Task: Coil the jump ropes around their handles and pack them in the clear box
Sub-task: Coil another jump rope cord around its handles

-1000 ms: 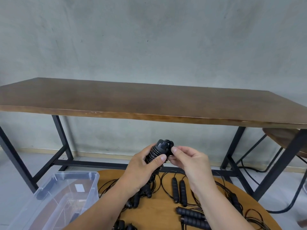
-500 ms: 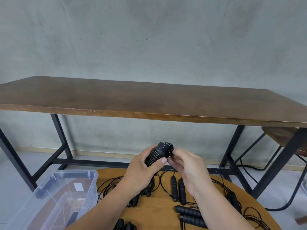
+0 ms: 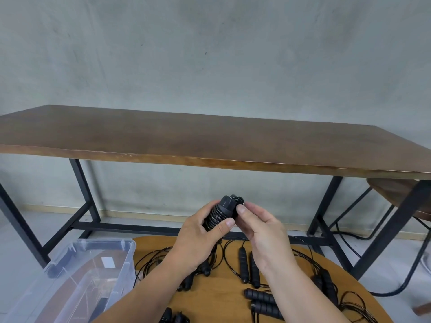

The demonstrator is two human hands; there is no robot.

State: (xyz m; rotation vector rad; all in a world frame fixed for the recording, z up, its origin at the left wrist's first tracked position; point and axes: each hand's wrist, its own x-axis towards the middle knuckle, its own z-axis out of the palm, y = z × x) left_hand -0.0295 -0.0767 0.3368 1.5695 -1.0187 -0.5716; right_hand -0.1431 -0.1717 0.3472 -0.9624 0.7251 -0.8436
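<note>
My left hand grips a pair of black jump rope handles wound with thin black cord, held up above the round wooden table. My right hand pinches the top end of that bundle with thumb and fingers. Several uncoiled black jump ropes with foam handles and loose cords lie spread on the round table below. The clear box stands open at the lower left, with a dark object partly visible inside.
A long brown table on black metal legs stands behind, against a grey wall. A wooden stool and a black cable lie at the right. More handles sit at the near table edge.
Both hands have shifted slightly and stay on the coiled bundle; my right thumb now presses nearer the bundle's top end.
</note>
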